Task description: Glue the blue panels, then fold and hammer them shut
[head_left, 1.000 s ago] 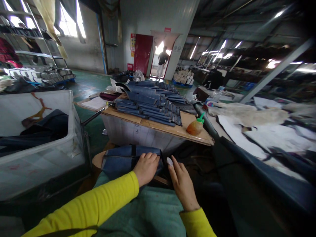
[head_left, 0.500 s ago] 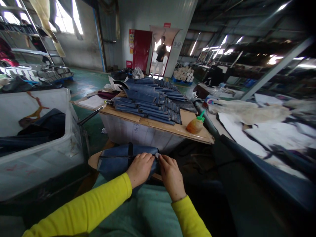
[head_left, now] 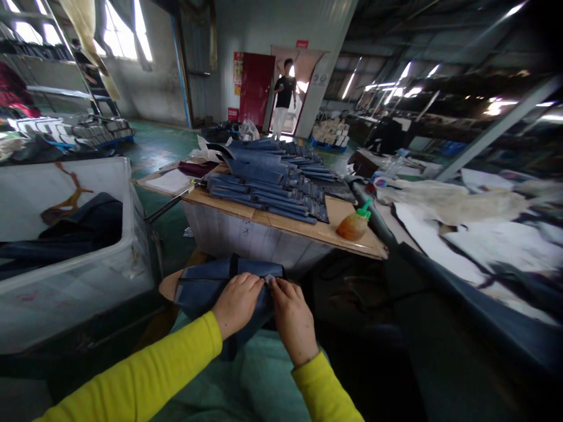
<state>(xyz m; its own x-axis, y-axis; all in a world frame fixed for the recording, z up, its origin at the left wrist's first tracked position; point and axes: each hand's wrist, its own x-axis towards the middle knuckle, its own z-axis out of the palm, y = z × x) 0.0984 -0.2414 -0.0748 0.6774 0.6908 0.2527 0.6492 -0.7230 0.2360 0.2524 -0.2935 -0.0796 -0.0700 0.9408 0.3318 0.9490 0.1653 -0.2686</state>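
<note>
Across my lap lies a dark blue leather-like piece (head_left: 200,290) with a black band round it and a dark seam along its length. A tan rounded board end (head_left: 169,285) sticks out at its left. My left hand (head_left: 237,303) rests on the blue piece, fingers bent together and gripping it at the seam. Close beside it, my right hand (head_left: 294,319) pinches a small whitish scrap (head_left: 268,280) against the seam. What that scrap is made of I cannot make out. My fingers hide part of the seam.
Ahead, a cardboard-topped table (head_left: 259,218) bears stacked blue strips (head_left: 264,190) and a green-tipped glue bottle (head_left: 353,223). A white bin (head_left: 132,258) with dark material stands left. White sheets (head_left: 431,234) lie right. A person (head_left: 285,97) stands in the far doorway.
Both hands have slid left along the seam, the right one with the whitish scrap. The person in the doorway has changed posture. The view has shifted slightly.
</note>
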